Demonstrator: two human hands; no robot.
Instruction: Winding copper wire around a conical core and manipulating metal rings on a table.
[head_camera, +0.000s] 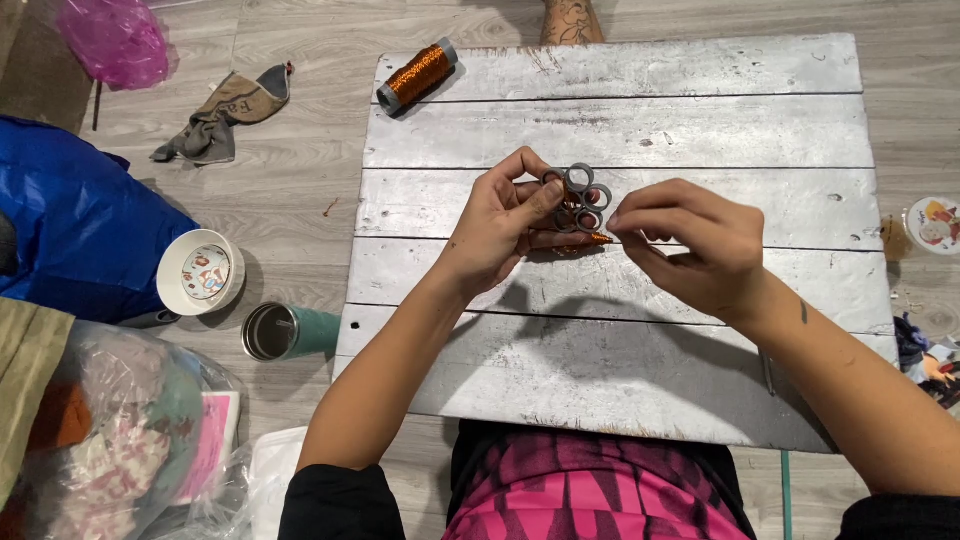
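We see the left hand (497, 225) steadying a cluster of grey rings (578, 198) above the desk (620, 130), while the right hand (690, 245), just beside, pinches orange thread (597, 238) (presumably for binding).

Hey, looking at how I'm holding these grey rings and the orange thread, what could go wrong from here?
The left hand pinches the cluster of grey rings in mid-air above the silver board, so a loose grip might let the rings shift apart. The right hand pulls the thin orange thread taut; it may snap or slip. The thread spool lies at the board's edge and might roll off.
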